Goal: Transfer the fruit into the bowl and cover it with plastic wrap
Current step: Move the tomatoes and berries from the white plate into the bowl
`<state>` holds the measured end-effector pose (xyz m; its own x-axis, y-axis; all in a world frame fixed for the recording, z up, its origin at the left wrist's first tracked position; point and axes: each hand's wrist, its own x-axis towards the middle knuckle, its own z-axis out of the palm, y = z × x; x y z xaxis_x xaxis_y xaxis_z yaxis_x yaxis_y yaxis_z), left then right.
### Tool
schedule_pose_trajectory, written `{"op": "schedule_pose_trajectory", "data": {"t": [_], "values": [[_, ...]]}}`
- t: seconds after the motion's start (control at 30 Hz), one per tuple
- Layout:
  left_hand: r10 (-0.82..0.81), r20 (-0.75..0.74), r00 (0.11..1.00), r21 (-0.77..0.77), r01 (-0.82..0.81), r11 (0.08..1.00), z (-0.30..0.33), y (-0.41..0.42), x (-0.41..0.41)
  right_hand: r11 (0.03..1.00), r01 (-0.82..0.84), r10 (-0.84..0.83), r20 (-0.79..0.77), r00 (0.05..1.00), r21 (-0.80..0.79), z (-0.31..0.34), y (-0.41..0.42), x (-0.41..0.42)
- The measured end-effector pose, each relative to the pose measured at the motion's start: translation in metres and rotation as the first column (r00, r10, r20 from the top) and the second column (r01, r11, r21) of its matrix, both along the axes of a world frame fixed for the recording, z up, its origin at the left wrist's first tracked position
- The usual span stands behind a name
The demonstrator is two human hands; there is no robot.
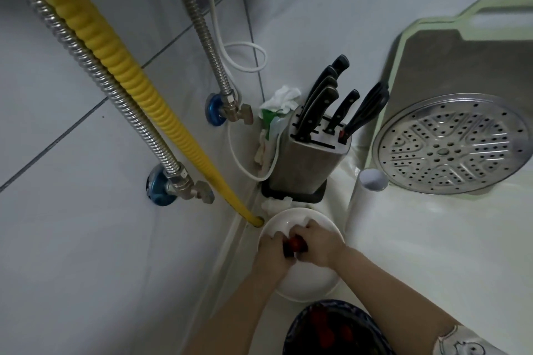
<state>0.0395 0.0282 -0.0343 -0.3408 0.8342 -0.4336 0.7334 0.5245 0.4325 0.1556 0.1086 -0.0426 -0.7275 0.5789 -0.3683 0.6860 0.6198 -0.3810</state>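
A white plate point(305, 285) sits on the counter near the wall corner. Over it my left hand point(272, 251) and my right hand point(317, 245) are cupped together, fingers curled round small red fruit point(294, 243) that shows between them. Nearer to me, at the bottom edge, stands a dark blue patterned bowl point(300, 323) with several red fruits point(326, 326) inside. A roll of plastic wrap point(359, 204) lies on the counter to the right of the plate, its open tube end pointing toward the far wall.
A steel knife block point(305, 158) with black-handled knives stands just behind the plate. A perforated steel steamer tray point(450, 144) leans on a green-rimmed cutting board point(461, 66) at the right. Yellow and metal hoses point(121, 72) with valves run along the left wall.
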Motion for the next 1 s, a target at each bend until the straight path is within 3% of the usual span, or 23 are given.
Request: {"op": "schedule_pose_trajectory", "data": {"t": [0.4, 0.7, 1.0], "values": [[0.010, 0.308, 0.951, 0.137, -0.055, 0.989, 0.019, -0.019, 0.006, 0.970, 0.171, -0.215, -0.274, 0.937, -0.175, 0.014, -0.022, 0.032], [-0.298, 0.212, 0.931, 0.349, 0.212, 0.913, 0.067, -0.083, 0.033, 0.949, 0.225, -0.294, -0.362, 0.885, -0.219, 0.076, -0.100, 0.089], [-0.435, 0.260, 0.862, 0.302, 0.355, 0.885, 0.054, -0.152, 0.077, 0.936, 0.285, -0.343, -0.343, 0.875, -0.207, 0.067, -0.187, 0.145]]}}
